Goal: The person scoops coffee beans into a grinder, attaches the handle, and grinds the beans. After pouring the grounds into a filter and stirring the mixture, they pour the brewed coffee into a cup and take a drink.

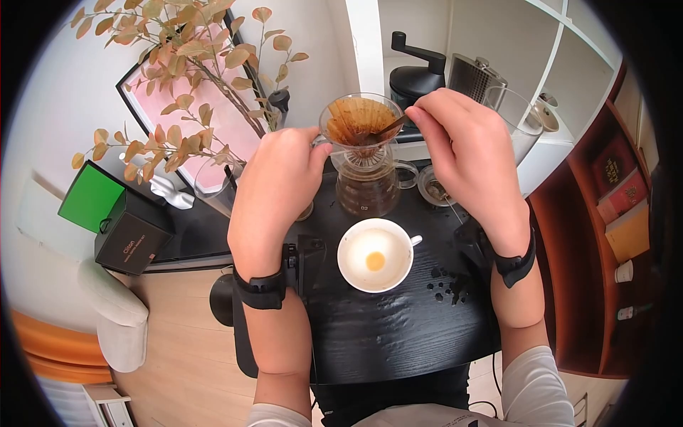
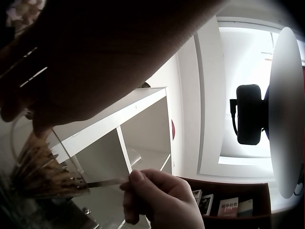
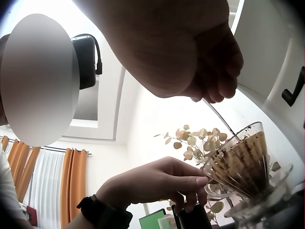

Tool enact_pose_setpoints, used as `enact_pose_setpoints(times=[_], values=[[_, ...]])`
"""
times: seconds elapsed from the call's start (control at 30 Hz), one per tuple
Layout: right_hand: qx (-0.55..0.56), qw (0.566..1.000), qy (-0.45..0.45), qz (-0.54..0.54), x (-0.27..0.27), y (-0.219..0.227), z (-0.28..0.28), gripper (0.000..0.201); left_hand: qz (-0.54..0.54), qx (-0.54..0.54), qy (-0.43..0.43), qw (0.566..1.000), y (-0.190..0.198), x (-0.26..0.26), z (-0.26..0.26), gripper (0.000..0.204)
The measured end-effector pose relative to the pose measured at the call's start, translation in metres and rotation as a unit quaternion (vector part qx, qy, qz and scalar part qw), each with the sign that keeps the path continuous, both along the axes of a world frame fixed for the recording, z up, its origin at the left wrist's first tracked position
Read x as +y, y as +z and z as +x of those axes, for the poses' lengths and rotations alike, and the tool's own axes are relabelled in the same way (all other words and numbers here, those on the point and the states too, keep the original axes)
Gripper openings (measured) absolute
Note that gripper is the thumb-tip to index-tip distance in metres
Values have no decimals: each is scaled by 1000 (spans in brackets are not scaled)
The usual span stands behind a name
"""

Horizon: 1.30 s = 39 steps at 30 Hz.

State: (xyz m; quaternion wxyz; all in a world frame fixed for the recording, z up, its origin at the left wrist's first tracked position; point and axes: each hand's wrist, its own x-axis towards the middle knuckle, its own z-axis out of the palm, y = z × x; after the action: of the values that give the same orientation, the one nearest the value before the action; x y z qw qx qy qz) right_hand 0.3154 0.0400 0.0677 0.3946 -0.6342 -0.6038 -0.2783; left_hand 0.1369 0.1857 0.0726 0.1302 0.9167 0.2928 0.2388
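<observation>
A clear ribbed glass coffee dripper [image 1: 329, 122] sits on top of a glass coffee server [image 1: 366, 191]. Wet brown grounds line the paper filter [image 3: 243, 160] inside it. My left hand [image 1: 277, 185] pinches the dripper's side handle between thumb and fingers. From the other side, my right hand [image 1: 466, 149] pinches the end of a thin dark spoon [image 1: 391, 129] that slants down into the filter. Its lower end is partly hidden by the grounds. Dark liquid shows in the server. Nearer me stands a white cup [image 1: 350, 274] with a little pale, foamy residue and a yellowish spot.
Water drops [image 1: 448, 287] dot the black table [image 1: 398, 334] right of the cup. A small metal-rimmed glass dish [image 1: 434, 186] stands by the server. Behind are a black hand grinder [image 1: 416, 82] and a flask [image 1: 477, 78]. A leafy branch [image 1: 199, 64] and black box [image 1: 135, 231] are at left.
</observation>
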Motion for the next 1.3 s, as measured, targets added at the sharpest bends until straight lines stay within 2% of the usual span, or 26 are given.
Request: enact_pose_setpoints(times=[0.2,0.7,1.0,1.07,1.3], values=[[11,999,29,-7,-2,0,-3,15,26,-18,-19,999,-6,5,-1,30],[-16,1000,-7,-9,-1,0,-3,13,26,-14,-17,999,-6,5,-1,32],[-10,999,32,-1,-3,2,-4,13,28,-16,-16,999,-6,5,-2,33],[-8,1000,1,-11,-4,4,-4,13,28,-17,-17,999,-6,5,-2,33],[-13,1000,1,-13,-1,-1,-4,12,24,-7,-11,1000,-5,5,-1,32]])
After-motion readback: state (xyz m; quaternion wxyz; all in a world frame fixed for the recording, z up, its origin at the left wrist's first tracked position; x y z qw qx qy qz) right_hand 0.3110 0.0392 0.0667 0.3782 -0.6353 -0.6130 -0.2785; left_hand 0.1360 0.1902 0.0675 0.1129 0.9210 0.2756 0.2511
